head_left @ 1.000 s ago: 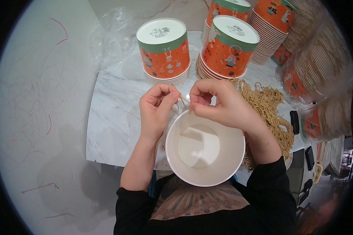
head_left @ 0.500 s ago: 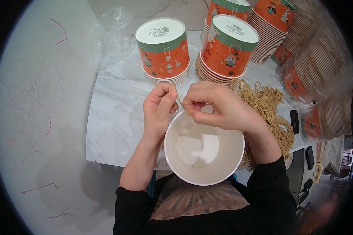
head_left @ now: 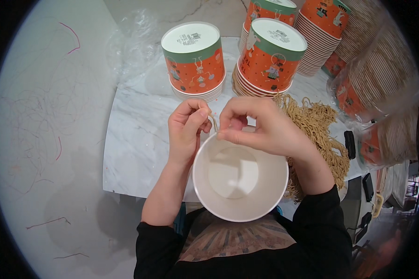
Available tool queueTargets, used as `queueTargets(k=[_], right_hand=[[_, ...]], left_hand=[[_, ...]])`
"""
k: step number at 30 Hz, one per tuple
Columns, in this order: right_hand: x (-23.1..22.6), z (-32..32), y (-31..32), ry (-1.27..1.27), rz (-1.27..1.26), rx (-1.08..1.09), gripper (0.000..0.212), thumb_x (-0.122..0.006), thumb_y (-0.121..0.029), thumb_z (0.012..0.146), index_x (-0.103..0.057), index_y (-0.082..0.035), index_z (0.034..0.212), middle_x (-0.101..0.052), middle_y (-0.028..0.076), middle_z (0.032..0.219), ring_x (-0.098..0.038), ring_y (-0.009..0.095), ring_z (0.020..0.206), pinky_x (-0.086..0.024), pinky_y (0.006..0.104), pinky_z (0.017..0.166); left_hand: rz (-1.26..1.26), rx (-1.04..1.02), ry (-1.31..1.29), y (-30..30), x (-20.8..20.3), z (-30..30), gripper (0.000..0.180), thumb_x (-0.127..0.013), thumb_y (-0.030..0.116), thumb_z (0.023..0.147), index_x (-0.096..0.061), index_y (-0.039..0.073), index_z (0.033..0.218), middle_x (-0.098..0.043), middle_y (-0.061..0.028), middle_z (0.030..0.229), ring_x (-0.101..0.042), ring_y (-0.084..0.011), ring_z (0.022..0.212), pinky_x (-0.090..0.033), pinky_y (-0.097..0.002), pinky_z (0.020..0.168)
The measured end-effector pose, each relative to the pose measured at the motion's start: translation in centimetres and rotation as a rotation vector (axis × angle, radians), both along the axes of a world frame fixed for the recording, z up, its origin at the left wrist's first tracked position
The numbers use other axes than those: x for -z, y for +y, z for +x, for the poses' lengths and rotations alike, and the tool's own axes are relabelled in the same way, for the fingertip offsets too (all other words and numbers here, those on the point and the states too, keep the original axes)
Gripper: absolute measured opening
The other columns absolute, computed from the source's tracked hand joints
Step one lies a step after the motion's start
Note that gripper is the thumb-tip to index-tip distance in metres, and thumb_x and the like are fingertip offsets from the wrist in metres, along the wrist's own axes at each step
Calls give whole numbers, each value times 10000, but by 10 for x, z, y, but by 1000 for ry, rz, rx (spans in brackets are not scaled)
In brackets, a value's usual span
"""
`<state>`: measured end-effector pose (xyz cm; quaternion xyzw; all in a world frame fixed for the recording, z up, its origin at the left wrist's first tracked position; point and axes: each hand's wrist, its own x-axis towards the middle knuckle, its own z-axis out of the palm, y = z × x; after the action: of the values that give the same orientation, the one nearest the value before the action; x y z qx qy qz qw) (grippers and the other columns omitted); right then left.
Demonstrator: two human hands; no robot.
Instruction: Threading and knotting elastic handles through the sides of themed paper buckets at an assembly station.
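One tan cord pinched in my left hand, beside white tub. Right hand curled at cord's lower end; whether gripping, cannot tell. Yarn heap partly behind my forearm.

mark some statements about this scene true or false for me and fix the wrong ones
1. The left hand pinches a tan cord. True.
2. The right hand is down on the white tub's floor. False: the right hand is up at the white tub's rim.
3. The tan bundle lies left of the white tub. False: the tan bundle lies to its right.
4. The orange-and-green tub stack beyond the left hand stands bottom up. True.
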<state>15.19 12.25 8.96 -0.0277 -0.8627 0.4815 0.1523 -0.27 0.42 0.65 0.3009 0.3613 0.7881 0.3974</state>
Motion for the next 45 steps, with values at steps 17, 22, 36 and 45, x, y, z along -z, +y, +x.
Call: queueTargets(k=[17, 22, 36, 45], right_hand=[[12, -10, 6, -16, -275, 157, 143, -744, -119, 881, -696, 14, 859, -631, -32, 758, -540, 43, 732, -439, 225, 679], [17, -10, 12, 26, -197, 122, 155, -716, -133, 872, -692, 18, 853, -631, -10, 721, -552, 47, 678, -461, 227, 625], [44, -26, 36, -170, -574, -38, 87, -706, -125, 880, -708, -38, 885, -655, -22, 792, -578, 35, 707, -452, 214, 628], [66, -34, 44, -399, -1122, -168, 45, -646, -60, 860, -680, -30, 857, -649, -3, 779, -601, 58, 669, -482, 216, 610]], left_hand=[[23, -186, 267, 2, 1, 10, 149, -702, 81, 951, -733, -5, 1069, -658, -27, 960, -533, -67, 714, -427, -213, 634], [92, -141, 201, 3, 2, 9, 93, -671, 49, 960, -721, -16, 1004, -635, -23, 918, -519, -68, 696, -410, -217, 627], [112, -183, -151, 8, 10, 11, 85, -620, 91, 999, -632, 9, 980, -585, -1, 873, -439, -61, 687, -373, -218, 629], [95, -398, -297, 11, 8, 0, 136, -635, 164, 1003, -598, 33, 1005, -422, 52, 749, -345, -36, 671, -321, -219, 613]])
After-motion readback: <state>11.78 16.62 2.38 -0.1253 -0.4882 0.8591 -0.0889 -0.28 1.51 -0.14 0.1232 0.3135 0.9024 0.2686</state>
